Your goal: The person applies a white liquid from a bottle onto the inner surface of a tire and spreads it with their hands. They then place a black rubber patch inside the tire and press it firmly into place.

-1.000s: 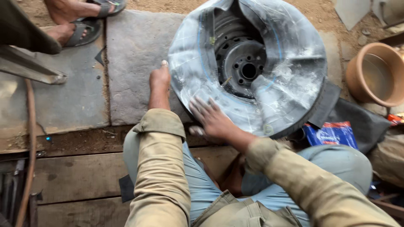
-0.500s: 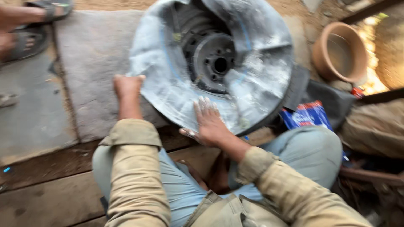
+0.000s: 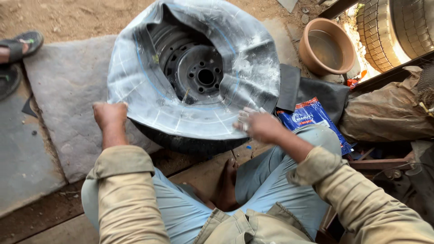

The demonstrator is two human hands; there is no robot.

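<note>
A black tyre (image 3: 190, 143) lies flat on stone slabs with a dark metal wheel rim (image 3: 194, 68) in its middle. A grey, powder-dusted inner tube (image 3: 140, 86) with blue lines drapes over the tyre. My left hand (image 3: 109, 114) grips the tube's near-left edge with curled fingers. My right hand (image 3: 260, 124) rests palm down on the tube's near-right edge, fingers spread and white with powder. My knees in light blue trousers sit just below the tyre.
A blue packet (image 3: 312, 118) lies right of my right hand beside black rubber sheets (image 3: 316, 92). A clay bowl (image 3: 326, 46) and another tyre (image 3: 393, 27) stand at the top right. Another person's sandalled foot (image 3: 20, 45) is at the far left. Brown sacking (image 3: 389, 113) is on the right.
My right hand has slid right along the tube's near edge. My left hand stays at the left edge. The view has shifted so the tyre sits more central.
</note>
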